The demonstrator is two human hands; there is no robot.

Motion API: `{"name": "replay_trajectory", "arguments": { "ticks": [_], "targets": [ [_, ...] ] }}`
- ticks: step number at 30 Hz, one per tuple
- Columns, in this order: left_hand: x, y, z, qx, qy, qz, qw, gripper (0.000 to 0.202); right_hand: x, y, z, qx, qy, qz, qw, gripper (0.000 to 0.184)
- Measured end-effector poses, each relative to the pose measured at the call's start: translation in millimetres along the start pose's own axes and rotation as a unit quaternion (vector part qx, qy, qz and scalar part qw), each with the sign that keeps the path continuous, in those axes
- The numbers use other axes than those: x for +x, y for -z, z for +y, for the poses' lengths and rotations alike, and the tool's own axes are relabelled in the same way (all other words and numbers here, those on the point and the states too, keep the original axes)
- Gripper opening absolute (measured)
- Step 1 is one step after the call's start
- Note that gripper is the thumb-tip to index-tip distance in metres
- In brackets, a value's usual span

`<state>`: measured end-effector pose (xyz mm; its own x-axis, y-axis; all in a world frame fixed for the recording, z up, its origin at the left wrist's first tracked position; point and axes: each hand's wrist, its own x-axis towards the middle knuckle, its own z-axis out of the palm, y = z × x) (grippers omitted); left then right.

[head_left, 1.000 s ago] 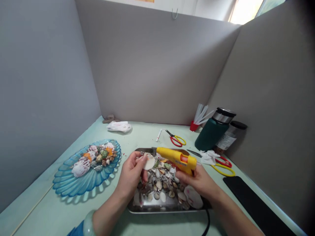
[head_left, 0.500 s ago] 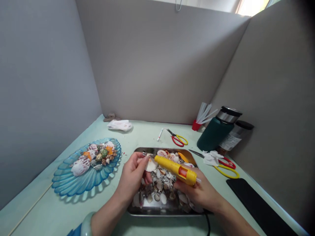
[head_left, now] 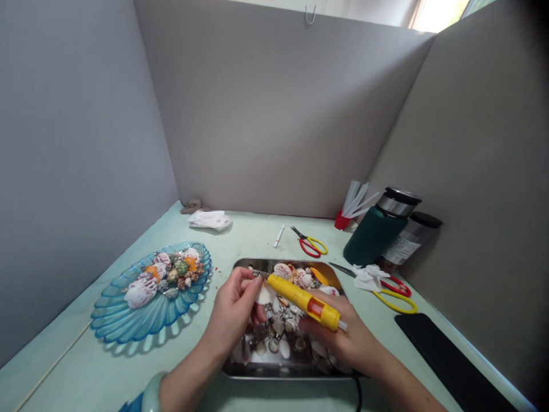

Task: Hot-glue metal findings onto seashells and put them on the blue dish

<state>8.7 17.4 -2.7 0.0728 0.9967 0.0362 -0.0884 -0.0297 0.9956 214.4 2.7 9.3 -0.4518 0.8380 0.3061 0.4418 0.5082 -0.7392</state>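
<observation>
My right hand (head_left: 338, 332) is wrapped round a yellow hot glue gun (head_left: 302, 298), a clear glue stick poking from its back end. The gun's nozzle points left, right by the fingertips of my left hand (head_left: 240, 294). Those fingers pinch a small shell (head_left: 254, 272), partly hidden by the thumb. A white scallop shell (head_left: 266, 294) shows just under the nozzle; whether the left fingers also touch it I cannot tell. Both hands hover over a metal tray (head_left: 274, 373) holding many loose seashells (head_left: 278, 327).
On the left stands a blue scalloped glass plate (head_left: 128, 332) bearing shells. Behind the tray lie a white marker (head_left: 278, 236) and small scissors (head_left: 309, 242). To the right are larger scissors (head_left: 397, 294), crumpled tissue (head_left: 369, 277), a green bottle (head_left: 377, 232), a red cup of glue sticks (head_left: 342, 221) and a black slab (head_left: 446, 355).
The glue gun has dipped and shifted slightly left, its rear end lower. My left fingers have moved only a little, still pinching the small shell.
</observation>
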Motion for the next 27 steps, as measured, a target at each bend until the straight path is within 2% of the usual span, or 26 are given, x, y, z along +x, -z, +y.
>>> {"name": "replay_trajectory", "arguments": {
  "ticks": [8, 15, 27],
  "targets": [
    [1, 0.0, 1, -0.008, 0.003, 0.015, 1.000, 0.022, 0, -2, 6, 0.008, 0.029, 0.030, 0.999, 0.016],
    [2, 0.1, 4, -0.028, 0.007, 0.029, 0.999, 0.022, 1, -3, 10, -0.007, 0.015, 0.040, 0.999, 0.012],
    [1, -0.1, 5, -0.028, 0.016, 0.013, 0.999, 0.022, -1, -4, 11, 0.008, 0.029, 0.044, 0.999, 0.009]
  ]
}}
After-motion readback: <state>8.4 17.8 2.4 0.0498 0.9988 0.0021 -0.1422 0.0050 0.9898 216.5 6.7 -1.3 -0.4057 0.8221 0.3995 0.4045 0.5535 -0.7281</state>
